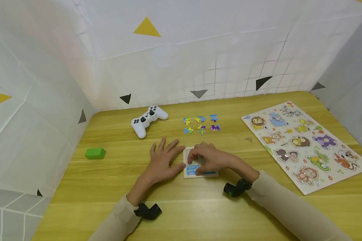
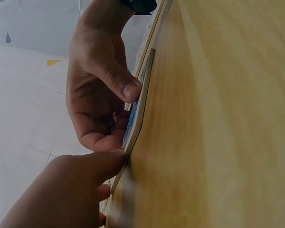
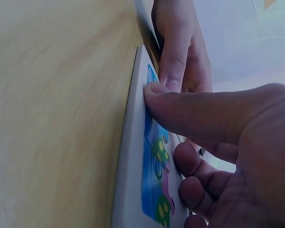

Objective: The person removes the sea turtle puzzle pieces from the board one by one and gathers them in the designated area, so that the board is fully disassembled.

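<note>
A small jigsaw tray (image 1: pixel 186 152) with a pale frame lies on the table, blue puzzle pieces (image 1: pixel 190 170) along its near side. My right hand (image 1: pixel 209 159) is over it, fingers bent, thumb and index finger on a puzzle piece in the near left part. In the right wrist view the thumb (image 3: pixel 168 102) presses on the blue printed surface (image 3: pixel 149 190), which also has green and pink parts. My left hand (image 1: pixel 163 164) rests flat on the table with fingers spread, its thumb and index fingertip touching the tray's left edge.
Several loose puzzle pieces (image 1: pixel 201 127) lie beyond the tray. A white game controller (image 1: pixel 147 118) is at the back left and a green block (image 1: pixel 95 153) at the left. A large animal puzzle board (image 1: pixel 280 160) occupies the right. White cloth (image 1: pixel 169 67) hangs behind the table.
</note>
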### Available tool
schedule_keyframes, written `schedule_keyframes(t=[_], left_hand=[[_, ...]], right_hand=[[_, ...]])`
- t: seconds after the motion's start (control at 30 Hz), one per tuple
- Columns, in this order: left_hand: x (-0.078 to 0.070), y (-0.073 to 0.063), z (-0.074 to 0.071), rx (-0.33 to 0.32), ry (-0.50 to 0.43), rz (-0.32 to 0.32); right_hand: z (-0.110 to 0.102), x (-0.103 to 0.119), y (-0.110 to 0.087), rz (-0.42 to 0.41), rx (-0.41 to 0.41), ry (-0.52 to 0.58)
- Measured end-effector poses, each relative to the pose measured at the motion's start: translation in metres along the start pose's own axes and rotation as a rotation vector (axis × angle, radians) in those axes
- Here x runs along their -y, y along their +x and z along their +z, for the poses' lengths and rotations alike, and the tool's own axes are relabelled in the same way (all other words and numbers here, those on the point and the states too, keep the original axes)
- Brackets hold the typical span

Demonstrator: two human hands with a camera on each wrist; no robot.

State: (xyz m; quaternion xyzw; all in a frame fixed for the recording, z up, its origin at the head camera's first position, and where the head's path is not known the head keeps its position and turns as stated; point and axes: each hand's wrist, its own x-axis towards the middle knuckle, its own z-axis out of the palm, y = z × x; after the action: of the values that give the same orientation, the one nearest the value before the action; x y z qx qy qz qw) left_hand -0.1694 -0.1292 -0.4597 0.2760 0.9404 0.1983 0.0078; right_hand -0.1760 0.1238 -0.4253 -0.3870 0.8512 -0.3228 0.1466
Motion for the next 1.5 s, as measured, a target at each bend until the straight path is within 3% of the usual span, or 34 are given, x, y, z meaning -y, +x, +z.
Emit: schedule_keyframes(t=[0.67,1.2,1.5], left_hand=[[-0.0004,0.0004,-0.0012,0.004,-0.009,-0.005],[-0.0008,0.0000,-0.0006,0.002,-0.012,-0.008],[0.0002,0.0001,0.0005,-0.001,-0.009,-0.009]], right_hand=[[0.0004,-0.0013,0.0011,0.021,0.003,0.019],[-0.0030,-0.0059,0.0016,-0.064,0.002,-0.038],[-0.0021,-0.0018,0.0006,0.018,0.023,-0.024]])
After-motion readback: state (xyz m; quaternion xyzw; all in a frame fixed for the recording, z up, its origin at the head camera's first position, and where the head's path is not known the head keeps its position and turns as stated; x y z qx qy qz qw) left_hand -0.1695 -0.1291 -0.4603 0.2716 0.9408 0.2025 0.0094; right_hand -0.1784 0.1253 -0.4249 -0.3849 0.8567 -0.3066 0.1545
